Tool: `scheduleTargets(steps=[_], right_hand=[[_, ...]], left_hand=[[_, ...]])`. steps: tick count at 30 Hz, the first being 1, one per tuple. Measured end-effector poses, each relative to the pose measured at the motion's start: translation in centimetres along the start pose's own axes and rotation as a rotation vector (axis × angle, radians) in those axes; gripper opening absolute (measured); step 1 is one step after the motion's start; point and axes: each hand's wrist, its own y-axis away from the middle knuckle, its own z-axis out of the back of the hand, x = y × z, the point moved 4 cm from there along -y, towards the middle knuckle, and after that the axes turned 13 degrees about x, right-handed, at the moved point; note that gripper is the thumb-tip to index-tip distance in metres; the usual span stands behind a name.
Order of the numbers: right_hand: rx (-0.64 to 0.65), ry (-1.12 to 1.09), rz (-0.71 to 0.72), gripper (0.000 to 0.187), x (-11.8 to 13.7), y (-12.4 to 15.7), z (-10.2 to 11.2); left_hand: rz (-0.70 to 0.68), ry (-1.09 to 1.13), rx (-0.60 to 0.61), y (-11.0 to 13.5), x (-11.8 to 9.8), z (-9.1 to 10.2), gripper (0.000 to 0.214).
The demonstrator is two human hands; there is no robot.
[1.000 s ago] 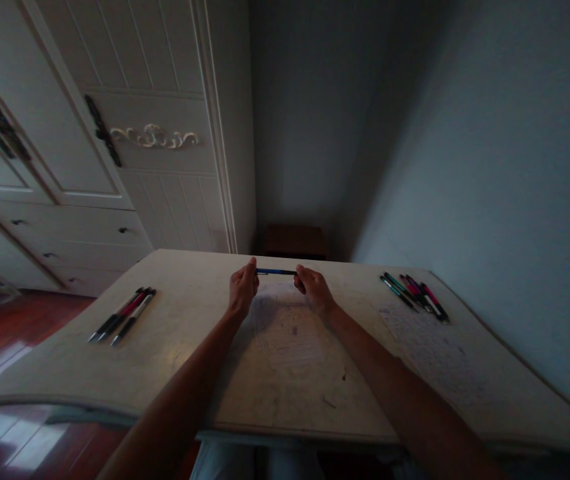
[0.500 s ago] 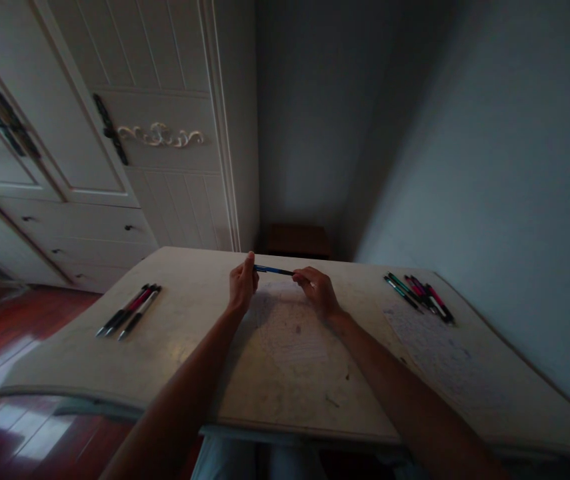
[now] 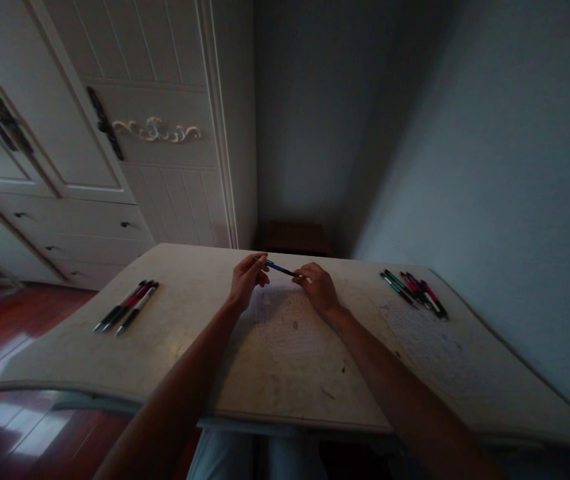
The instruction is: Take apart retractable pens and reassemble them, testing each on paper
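A thin blue pen (image 3: 279,268) is held between both hands over the far middle of a pale table (image 3: 175,347). My left hand (image 3: 246,280) pinches its left end with thumb and fingertips. My right hand (image 3: 315,287) grips the right end, knuckles up. The pen slopes down from left to right. Beneath the hands lies a sheet of paper (image 3: 287,327) with faint writing.
Three pens (image 3: 127,315) lie side by side at the table's left. Several coloured pens (image 3: 415,285) lie at the far right, by a second sheet (image 3: 429,347). A white wardrobe (image 3: 129,133) stands to the left, a grey wall to the right, red wood floor below.
The pen has tilted from level to sloping down toward the right. My left fingers have shifted over its left end. Both hands stay at the same spot.
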Motion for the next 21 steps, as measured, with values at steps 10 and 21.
scheduleTargets(steps=[10,21], right_hand=[[0.260,0.306,-0.042,0.028,0.1,0.1,-2.3],[0.227,0.353,-0.060,0.013,0.5,0.1,-0.2]], left_hand=[[0.055,0.162,0.101,0.1,0.0,-0.6,0.038],[-0.094,-0.250,0.039,0.5,-0.5,-0.9,0.036]])
